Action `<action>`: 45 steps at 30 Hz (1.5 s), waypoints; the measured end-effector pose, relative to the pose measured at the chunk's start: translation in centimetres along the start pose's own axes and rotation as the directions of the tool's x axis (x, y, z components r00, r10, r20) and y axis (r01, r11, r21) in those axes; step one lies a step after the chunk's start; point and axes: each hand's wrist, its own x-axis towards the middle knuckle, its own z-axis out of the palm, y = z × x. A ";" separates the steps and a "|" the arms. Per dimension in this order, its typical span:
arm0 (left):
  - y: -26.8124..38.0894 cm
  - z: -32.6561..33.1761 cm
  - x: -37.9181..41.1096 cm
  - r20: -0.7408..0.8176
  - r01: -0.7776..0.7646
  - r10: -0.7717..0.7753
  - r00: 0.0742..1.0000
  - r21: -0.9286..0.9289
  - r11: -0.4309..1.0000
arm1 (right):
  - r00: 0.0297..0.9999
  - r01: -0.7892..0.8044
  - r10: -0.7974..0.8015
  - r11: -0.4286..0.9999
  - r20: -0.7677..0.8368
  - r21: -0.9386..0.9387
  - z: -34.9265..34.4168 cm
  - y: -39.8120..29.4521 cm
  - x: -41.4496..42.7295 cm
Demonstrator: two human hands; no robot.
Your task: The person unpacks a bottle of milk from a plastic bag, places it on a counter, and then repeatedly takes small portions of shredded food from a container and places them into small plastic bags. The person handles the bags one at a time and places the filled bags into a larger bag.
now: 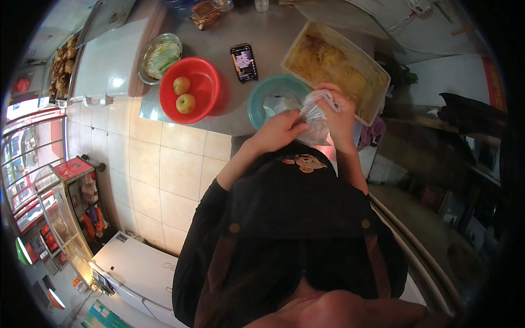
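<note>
A thin clear plastic bag [319, 130] is held between my hands at the near edge of the steel counter, its top gathered into a bunch. My left hand [281, 128] pinches the gathered film from the left. My right hand [340, 117] grips the bunched top from the right, with fingers curled over it. What the bag contains is hard to make out. Just beyond my left hand is a teal plastic basin [255, 100] with whitish plastic film [279, 104] inside. A large translucent tub [296, 46] of yellowish shredded or noodle-like food [328, 61] stands beyond my right hand.
A red basin [207, 88] holds two apple-like fruits [185, 103]. Behind it is a metal bowl [144, 61] of cut cabbage-like leaves [164, 57]. A lit smartphone [244, 63] lies on the steel counter [221, 110]. A white chest-like unit [108, 61] stands at left.
</note>
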 end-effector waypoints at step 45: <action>-2.9 1.8 0.6 -0.165 -0.027 -0.513 0.843 -0.964 0.266 | 0.834 0.552 -0.457 0.696 0.310 -0.458 4.6 0.1 -1.3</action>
